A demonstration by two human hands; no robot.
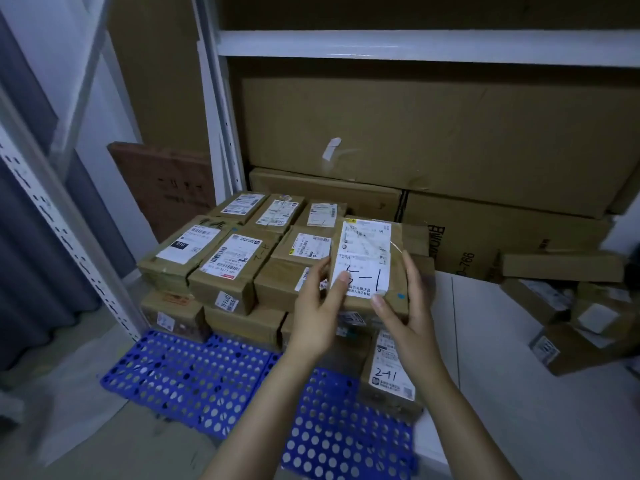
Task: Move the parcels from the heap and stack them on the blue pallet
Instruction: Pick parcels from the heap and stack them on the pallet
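A brown parcel [398, 251] with a white label marked "6-1" sits at the right end of the stack's top layer. My left hand [317, 311] holds its left edge, thumb on the label. My right hand [405, 306] grips its right side, fingers curled round the edge. The stack [225, 268] of several taped parcels stands two layers high on the blue perforated pallet [194, 379]. A single parcel marked "241" [389, 368] stands on the pallet below my hands. The heap [571, 306] of loose parcels lies on the floor at the right.
Large flat cartons [450, 140] lean against the wall behind the stack. A white shelving upright [65, 237] runs down the left side, close to the stack. A white shelf board [415, 46] crosses overhead. Pale floor [519, 393] lies between pallet and heap.
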